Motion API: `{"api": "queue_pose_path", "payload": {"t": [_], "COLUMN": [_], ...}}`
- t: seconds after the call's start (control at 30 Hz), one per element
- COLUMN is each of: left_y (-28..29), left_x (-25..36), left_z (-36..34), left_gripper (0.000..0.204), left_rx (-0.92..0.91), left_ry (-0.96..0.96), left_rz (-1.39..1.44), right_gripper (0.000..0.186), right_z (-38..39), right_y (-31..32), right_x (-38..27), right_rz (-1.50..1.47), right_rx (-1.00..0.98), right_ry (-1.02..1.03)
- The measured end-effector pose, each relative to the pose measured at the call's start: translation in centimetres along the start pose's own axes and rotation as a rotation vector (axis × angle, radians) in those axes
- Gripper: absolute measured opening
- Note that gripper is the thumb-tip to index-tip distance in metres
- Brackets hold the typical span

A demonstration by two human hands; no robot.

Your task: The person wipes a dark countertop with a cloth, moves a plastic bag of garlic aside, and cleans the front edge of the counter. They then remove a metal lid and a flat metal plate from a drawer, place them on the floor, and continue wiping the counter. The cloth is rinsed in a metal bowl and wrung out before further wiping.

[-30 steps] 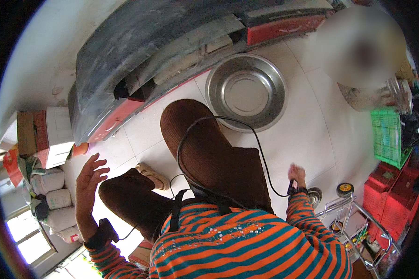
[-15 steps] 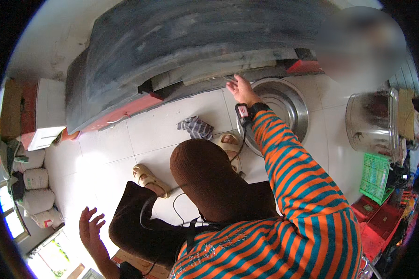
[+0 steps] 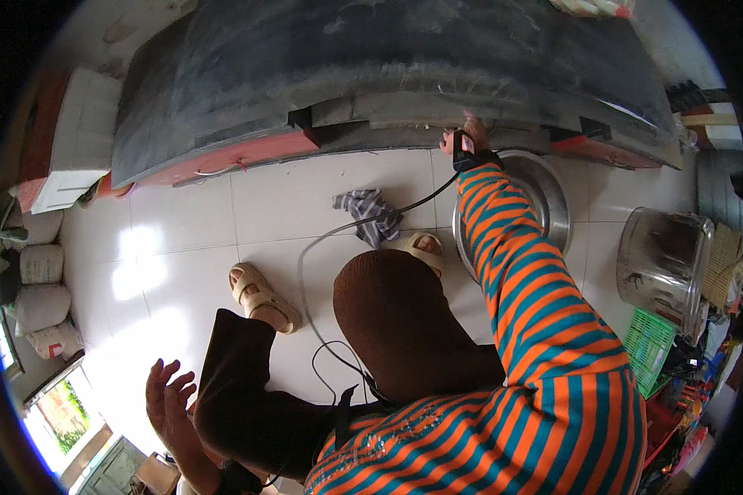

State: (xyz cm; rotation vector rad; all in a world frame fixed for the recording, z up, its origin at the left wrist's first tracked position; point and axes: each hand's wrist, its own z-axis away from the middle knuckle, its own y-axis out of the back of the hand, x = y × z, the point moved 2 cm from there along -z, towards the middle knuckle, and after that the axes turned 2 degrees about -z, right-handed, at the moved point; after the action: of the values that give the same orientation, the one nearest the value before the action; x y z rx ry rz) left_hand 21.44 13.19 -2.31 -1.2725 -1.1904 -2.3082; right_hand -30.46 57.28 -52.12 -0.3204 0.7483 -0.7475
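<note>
My right hand (image 3: 466, 139) reaches forward to the front edge of a long dark grey counter (image 3: 388, 62). Its fingers blur against that edge, so whether they grip anything is hard to see. Below it on the floor, a wide round metal basin (image 3: 560, 198) is partly covered by my striped sleeve. A black cable (image 3: 363, 220) runs from the device on my right wrist down to my waist. My left hand (image 3: 169, 403) hangs at the lower left beside my leg, empty, with its fingers apart.
A crumpled checked cloth (image 3: 370, 216) lies on the white tiles ahead of my feet. At right stand a clear plastic tub (image 3: 664, 256) and a green crate (image 3: 645, 346). Several stuffed sacks (image 3: 41, 285) line the left wall. Red panels (image 3: 223, 161) show under the counter.
My right hand has moved slightly right and forward along the counter edge, its fingers now less distinct. The view has shifted, and the cable now swings out in a wide loop. My left hand stays open.
</note>
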Motion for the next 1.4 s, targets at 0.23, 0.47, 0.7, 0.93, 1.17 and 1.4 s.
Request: {"api": "queue_pose_path", "payload": {"t": [0.23, 0.47, 0.7, 0.93, 1.17, 1.4], "left_y": [-3.0, -7.9, -13.3, -17.4, -18.2, -16.2], "left_x": [1.0, 2.2, 2.6, 1.8, 0.9, -0.2], "left_z": [-1.1, -4.5, -7.6, -8.5, -8.8, -7.4], "left_gripper": [0.043, 0.04, 0.043, 0.04, 0.037, 0.039], "left_rx": [-0.023, -0.328, -0.555, -0.675, -0.677, -0.634], "left_ry": [0.029, -0.013, 0.043, 0.06, 0.089, 0.211], "left_rz": [0.043, 0.021, 0.014, 0.036, 0.099, 0.047], "right_gripper": [0.052, 0.037, 0.023, 0.025, 0.042, 0.033], "right_z": [6.7, 5.4, 7.4, 8.9, 9.2, 8.8], "right_y": [-4.4, -5.4, -4.6, -5.4, -5.6, -4.8], "right_x": [-2.0, -0.5, 0.2, -1.4, -1.5, -1.5], "right_rz": [-0.097, 0.011, -0.764, -0.527, -0.487, -0.5], "right_rx": [0.125, -0.175, 0.113, 0.072, -0.046, -0.084], "right_ry": [-0.202, 0.062, -0.155, -0.055, 0.066, -0.016]}}
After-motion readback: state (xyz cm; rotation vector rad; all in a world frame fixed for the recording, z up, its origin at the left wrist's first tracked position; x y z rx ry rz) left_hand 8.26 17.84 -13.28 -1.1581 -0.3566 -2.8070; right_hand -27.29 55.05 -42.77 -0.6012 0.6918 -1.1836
